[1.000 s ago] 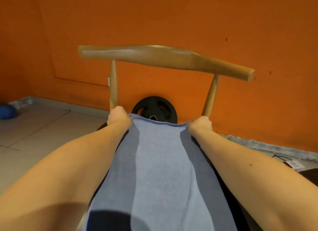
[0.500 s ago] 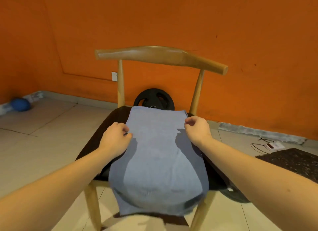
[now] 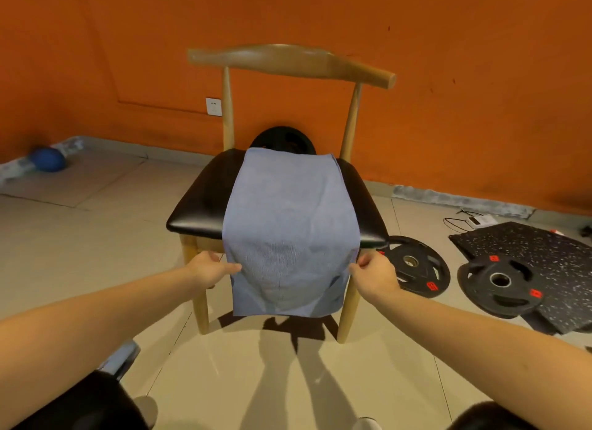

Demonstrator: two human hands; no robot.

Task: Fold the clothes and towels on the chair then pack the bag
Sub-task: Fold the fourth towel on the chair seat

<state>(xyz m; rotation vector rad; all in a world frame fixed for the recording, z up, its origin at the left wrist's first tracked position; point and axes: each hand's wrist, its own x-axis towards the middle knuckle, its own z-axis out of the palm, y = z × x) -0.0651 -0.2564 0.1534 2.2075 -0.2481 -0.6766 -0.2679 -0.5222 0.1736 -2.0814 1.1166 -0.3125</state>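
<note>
Towel (image 3: 288, 224) lies along the chair (image 3: 198, 202) seat, its near end hanging at 6 o'clock. Your left hand (image 3: 208, 271) and right hand (image 3: 373, 274) each pinch one side edge there, probably so you can lift the overhang evenly into a fold.

Looked like home gym or small workout room. Showed bare orange wall (image 3: 448, 93) and pale tiled floor (image 3: 96, 269). Held black weight plates (image 3: 413, 271) lying flat on floor at right, one more (image 3: 282, 139) leaning against wall behind wooden chair (image 3: 288, 61). Included speckled black rubber mat (image 3: 528, 250) partly under plates, blue exercise ball (image 3: 48, 159) in far left corner, white wall socket (image 3: 213, 106), small white device with cable (image 3: 479, 220) near skirting.
</note>
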